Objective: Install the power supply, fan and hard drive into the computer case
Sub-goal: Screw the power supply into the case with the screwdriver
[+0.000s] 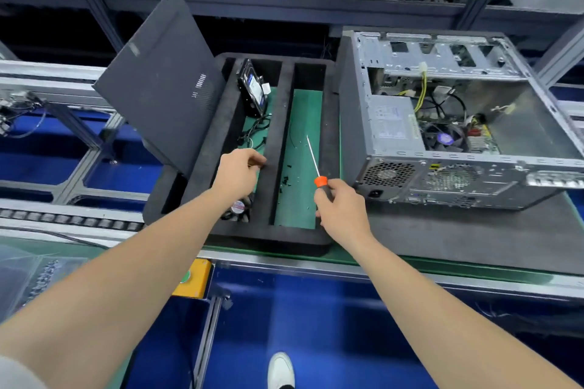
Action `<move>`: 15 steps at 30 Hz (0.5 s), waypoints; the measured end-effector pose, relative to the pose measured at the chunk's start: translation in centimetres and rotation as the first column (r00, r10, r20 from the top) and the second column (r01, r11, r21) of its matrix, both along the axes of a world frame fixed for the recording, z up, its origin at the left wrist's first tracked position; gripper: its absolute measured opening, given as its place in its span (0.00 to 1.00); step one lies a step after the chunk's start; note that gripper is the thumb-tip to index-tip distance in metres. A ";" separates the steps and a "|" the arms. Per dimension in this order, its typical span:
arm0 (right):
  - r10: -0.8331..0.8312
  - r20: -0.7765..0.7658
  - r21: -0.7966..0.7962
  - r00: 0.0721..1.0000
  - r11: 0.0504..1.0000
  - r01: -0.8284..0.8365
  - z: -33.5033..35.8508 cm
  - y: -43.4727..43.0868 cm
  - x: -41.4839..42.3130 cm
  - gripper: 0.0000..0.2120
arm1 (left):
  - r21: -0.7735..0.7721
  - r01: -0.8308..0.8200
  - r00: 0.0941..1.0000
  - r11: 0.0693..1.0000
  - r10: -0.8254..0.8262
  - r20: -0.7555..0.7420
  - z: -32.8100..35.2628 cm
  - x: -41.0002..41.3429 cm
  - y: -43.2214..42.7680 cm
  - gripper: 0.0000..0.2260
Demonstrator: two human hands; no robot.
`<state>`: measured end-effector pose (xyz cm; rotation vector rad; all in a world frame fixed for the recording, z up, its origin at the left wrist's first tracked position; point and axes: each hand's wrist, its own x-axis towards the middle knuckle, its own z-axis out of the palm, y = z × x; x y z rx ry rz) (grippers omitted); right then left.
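Fingers [335, 191] of the right hand [343, 211] are wrapped round the black handle of an orange-collared screwdriver [320, 181]. Its thin steel shaft points to 11 o'clock over the middle compartment of the black foam tray [278, 123], above loose small black screws [286, 181]. Fingers [257, 162] of the left hand [238, 170] are curled at the tray's divider; whether they pinch anything cannot be told.

Small black fan with a red label [237, 207] lies at 6 o'clock from the left fingers, in the tray's left compartment, partly hidden by the wrist. Dark hard drive [252, 88] stands on edge at 12 o'clock in the same compartment, long axis running 12 to 6. Left hand is the nearer to both.

Grey metal computer case [474, 164] lies open on the worktop [442, 230] at 3 o'clock, with the grey boxed power supply [392, 126] already inside. Cables near the drive are tangled and indistinct; whether the supply is screwed down is not visible.
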<state>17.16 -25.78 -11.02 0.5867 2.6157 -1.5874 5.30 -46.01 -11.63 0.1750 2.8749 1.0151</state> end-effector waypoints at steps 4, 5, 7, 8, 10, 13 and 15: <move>0.062 -0.035 0.100 0.997 0.993 -0.058 -0.3 -1.4 -3.2 0.13 | -0.163 0.200 0.967 0.966 -0.168 0.194 -1.5 -2.4 -2.3 0.11; 0.071 -0.043 0.127 0.997 0.990 -0.065 -0.4 -1.6 -4.1 0.14 | -0.247 0.277 0.940 0.928 -0.210 0.268 -1.9 -3.0 -2.7 0.11; 0.064 -0.056 0.161 0.996 0.986 -0.054 -0.5 -1.8 -5.9 0.15 | -0.468 0.463 0.871 0.752 -0.291 0.396 -2.5 -3.8 -3.2 0.12; 0.052 -0.062 0.164 0.997 0.986 -0.041 -0.5 -1.9 -6.7 0.15 | -0.564 0.543 0.835 0.622 -0.329 0.441 -2.8 -4.0 -3.2 0.11; 0.030 -0.075 0.140 0.997 0.990 -0.019 -0.5 -1.8 -8.3 0.14 | -0.668 0.627 0.776 0.402 -0.395 0.491 -3.2 -4.0 -3.0 0.09; 0.007 -0.092 0.116 0.996 0.993 0.004 -0.6 -1.6 -9.9 0.14 | -0.698 0.644 0.754 0.314 -0.416 0.509 -3.5 -4.3 -2.5 0.09; -0.017 -0.109 0.096 0.994 0.995 0.028 -0.8 -1.4 -10.8 0.13 | -0.695 0.641 0.759 0.326 -0.403 0.511 -3.6 -4.6 -2.4 0.10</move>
